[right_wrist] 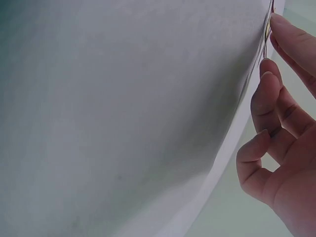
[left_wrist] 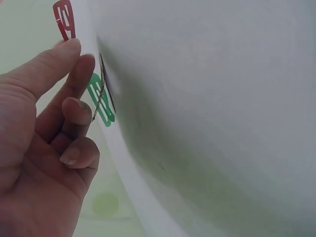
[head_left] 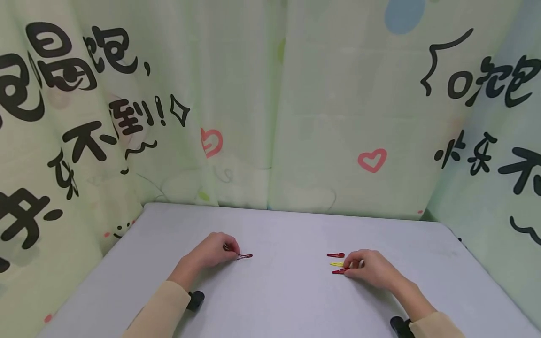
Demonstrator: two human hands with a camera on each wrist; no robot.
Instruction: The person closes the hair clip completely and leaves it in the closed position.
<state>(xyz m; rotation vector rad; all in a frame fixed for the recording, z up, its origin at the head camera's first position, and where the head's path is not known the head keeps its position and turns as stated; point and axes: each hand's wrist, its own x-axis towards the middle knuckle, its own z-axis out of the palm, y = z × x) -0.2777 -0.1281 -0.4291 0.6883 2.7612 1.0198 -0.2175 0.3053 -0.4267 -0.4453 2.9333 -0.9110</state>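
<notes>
My left hand (head_left: 215,251) pinches a red snap hair clip (head_left: 245,256) just above the left part of the table. In the left wrist view that red clip (left_wrist: 64,19) sticks up from between thumb and forefinger. Beyond the fingers lie a green hair clip (left_wrist: 102,101) and a thin dark one (left_wrist: 107,84), partly hidden. On the right, my right hand (head_left: 374,267) holds the end of the nearest red clip (head_left: 338,272) between thumb and fingertips. A yellow clip (head_left: 336,264) and another red clip (head_left: 336,255) lie in a row behind it.
A white-covered table (head_left: 287,300) spreads under both hands. Pale green curtains (head_left: 274,117) with black writing and pink hearts hang behind it and at both sides. Dark wrist devices (head_left: 196,301) sit at the cuffs of the beige sleeves (head_left: 162,310).
</notes>
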